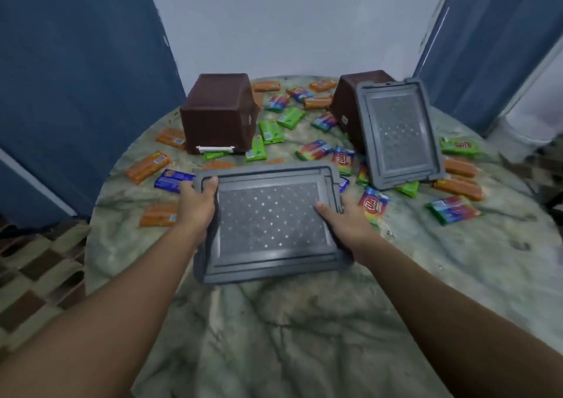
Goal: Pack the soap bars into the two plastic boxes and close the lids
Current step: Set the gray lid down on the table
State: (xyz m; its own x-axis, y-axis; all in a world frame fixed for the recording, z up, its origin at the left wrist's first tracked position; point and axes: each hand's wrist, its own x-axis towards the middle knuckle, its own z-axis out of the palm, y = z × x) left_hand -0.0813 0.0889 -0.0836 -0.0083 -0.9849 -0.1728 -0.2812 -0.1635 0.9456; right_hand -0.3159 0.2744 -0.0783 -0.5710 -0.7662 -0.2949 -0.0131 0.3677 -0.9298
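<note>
I hold a grey plastic lid (271,224) flat over the table's near middle, my left hand (198,205) gripping its left edge and my right hand (341,224) its right edge. Two brown plastic boxes lie tipped on the table: one at the back left (217,112) with a white latch, one at the back right (350,105). A second grey lid (399,132) leans against the right box. Several wrapped soap bars lie scattered, among them an orange one (147,166), a green one (291,118), a rainbow one (373,205) and a blue one (172,179).
The round table (304,321) has a marbled green-grey cloth. Blue panels stand at left (76,77) and right (493,47), with a pale wall between. A checkered floor (36,275) shows at lower left.
</note>
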